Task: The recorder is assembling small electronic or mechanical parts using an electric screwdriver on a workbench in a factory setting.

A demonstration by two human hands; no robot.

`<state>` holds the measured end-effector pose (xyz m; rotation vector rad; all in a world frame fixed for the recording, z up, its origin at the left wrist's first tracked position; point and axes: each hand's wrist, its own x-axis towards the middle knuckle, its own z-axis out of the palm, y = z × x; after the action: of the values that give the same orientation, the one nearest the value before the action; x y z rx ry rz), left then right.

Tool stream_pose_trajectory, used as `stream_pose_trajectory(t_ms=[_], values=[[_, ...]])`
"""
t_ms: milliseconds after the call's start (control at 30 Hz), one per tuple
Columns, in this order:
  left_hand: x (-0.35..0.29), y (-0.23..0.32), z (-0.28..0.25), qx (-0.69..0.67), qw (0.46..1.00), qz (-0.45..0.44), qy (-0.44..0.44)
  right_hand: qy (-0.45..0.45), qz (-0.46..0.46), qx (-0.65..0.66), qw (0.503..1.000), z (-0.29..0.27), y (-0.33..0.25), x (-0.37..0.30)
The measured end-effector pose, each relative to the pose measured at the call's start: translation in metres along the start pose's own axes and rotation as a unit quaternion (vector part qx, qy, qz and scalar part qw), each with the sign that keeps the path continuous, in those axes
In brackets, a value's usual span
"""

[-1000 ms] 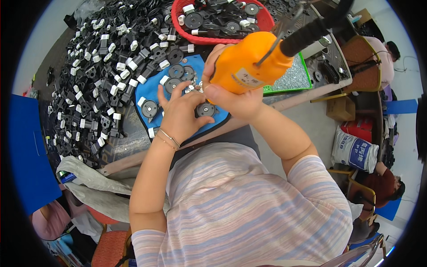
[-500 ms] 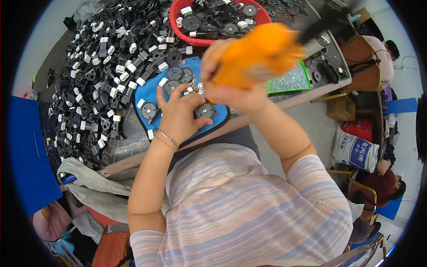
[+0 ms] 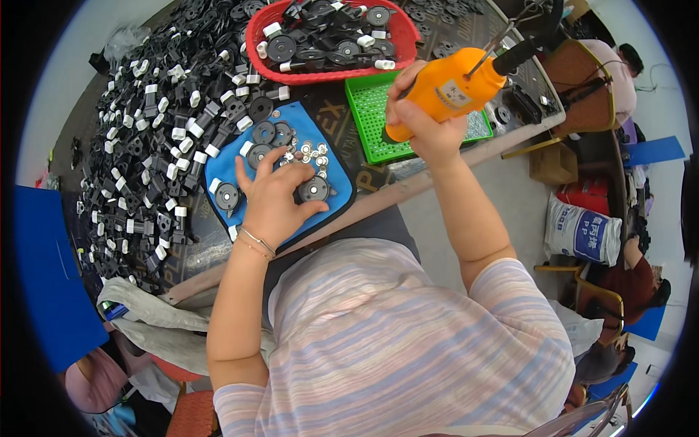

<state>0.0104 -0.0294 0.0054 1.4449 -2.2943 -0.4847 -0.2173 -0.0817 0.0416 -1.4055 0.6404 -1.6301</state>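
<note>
On a blue mat (image 3: 297,118), my left hand (image 3: 271,198) has its thumb and index finger closed around the edge of a round black wheel part (image 3: 315,189). Its other fingers are spread near several black wheels (image 3: 258,155) and a cluster of small silver metal pieces (image 3: 318,151). My right hand (image 3: 431,135) grips an orange electric screwdriver (image 3: 453,86), raised over a green perforated tray (image 3: 362,120). The tool's tip is hidden behind my hand and the tool's own body. Another wheel part (image 3: 228,196) with a white end lies by the mat's left edge.
A large pile of black parts with white ends (image 3: 145,138) covers the table's left side. A red basket (image 3: 260,64) full of similar parts stands at the back. A metal hook (image 3: 530,10) hangs above the screwdriver. Co-workers sit off to the right and lower left.
My right hand has carried the screwdriver right, away from the wheel part, to above the green tray. My left hand stays at the wheel. The whole view has shifted slightly.
</note>
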Motion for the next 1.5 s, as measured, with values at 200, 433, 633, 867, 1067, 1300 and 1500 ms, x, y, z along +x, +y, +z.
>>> stream_pose_trajectory(t_ms=[200, 433, 633, 867, 1067, 1300, 1500], values=[[0.0, 0.002, 0.0, 0.01, 1.0, -0.004, -0.005, 0.001, 0.005, 0.027, 1.0, 0.004, 0.0, -0.003], [-0.001, 0.0, 0.002, 0.012, 1.0, 0.0, 0.0, -0.005, 0.002, 0.017, 1.0, 0.004, 0.002, -0.002], [-0.007, 0.004, 0.0, 0.059, 0.998, 0.015, 0.018, -0.002, 0.016, 0.014, 1.0, 0.007, 0.003, -0.003], [-0.032, -0.006, -0.033, 0.064, 0.993, -0.023, 0.096, -0.028, -0.022, 0.053, 0.998, 0.004, -0.018, 0.004], [-0.05, -0.022, -0.029, 0.104, 0.985, -0.072, 0.118, -0.093, -0.011, 0.2, 0.975, 0.057, -0.028, 0.003], [-0.035, -0.02, -0.015, 0.12, 0.98, -0.078, 0.139, -0.126, -0.008, 0.129, 0.984, 0.119, 0.005, -0.006], [-0.033, -0.02, -0.011, 0.102, 0.981, -0.119, 0.119, -0.161, 0.009, 0.086, 0.983, 0.13, 0.013, 0.0]])
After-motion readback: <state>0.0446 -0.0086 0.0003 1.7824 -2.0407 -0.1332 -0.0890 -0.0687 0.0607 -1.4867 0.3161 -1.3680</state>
